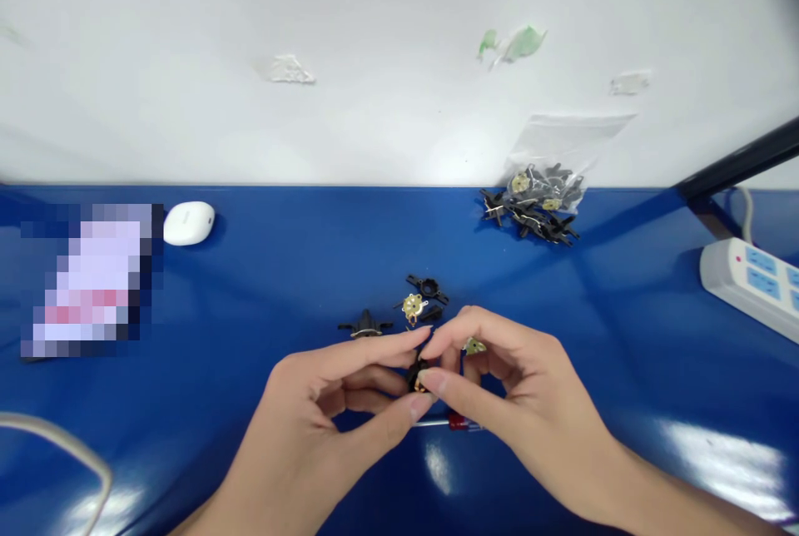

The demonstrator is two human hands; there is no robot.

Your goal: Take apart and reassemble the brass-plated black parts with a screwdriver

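Between my two hands is a small black plastic part [413, 375] with a bit of brass-coloured metal on it. My left hand [349, 403] is closed around its left side, thumb below and fingers behind. The thumb and forefinger of my right hand [499, 378] pinch it from the right; my fingers hide much of it. A screwdriver [459, 422] with a red and clear handle lies on the table under my hands. Just beyond them are a brass-coloured disc [413, 307], a black bracket with a ring [429, 287] and a black part with side arms [366, 325]. Another metal piece [474, 345] shows behind my right fingers.
At the back right, a clear plastic bag [562, 153] of parts stands by a pile of black parts [530, 220]. A power strip [755, 282] lies far right. A white case [189, 223] and a pixelated flat object [93, 278] are at left, with a cable [68, 443] nearer.
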